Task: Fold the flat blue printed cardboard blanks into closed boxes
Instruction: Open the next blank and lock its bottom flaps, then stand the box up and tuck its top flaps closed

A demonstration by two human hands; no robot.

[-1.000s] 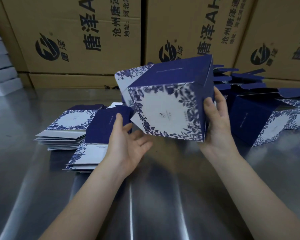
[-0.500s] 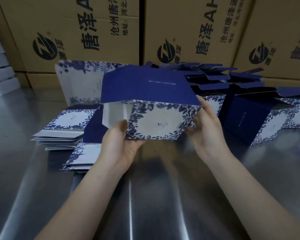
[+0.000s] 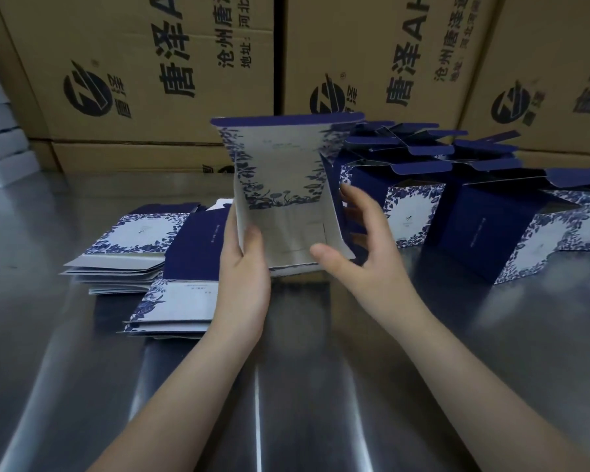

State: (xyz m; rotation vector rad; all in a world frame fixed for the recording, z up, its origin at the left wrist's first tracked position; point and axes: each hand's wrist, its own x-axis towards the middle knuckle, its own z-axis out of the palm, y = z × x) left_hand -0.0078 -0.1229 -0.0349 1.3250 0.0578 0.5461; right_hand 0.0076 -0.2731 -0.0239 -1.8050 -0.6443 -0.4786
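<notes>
My left hand point(image 3: 244, 272) grips a half-formed box point(image 3: 280, 175), right hand point(image 3: 365, 248) spread wide — standing boxes point(image 3: 410, 212) unclosed, flat blanks point(image 3: 133, 233) stacked.

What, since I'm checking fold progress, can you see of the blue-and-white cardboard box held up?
The blue-and-white floral printed cardboard box is held upright, part-folded, blurred. A white panel framed by blue leaves faces the camera; a dark blue flap tops it; plain greyish flaps show below. The left hand has a grip on its lower left edge, thumb in front; the open right hand is at its right edge, contact unclear.
</notes>
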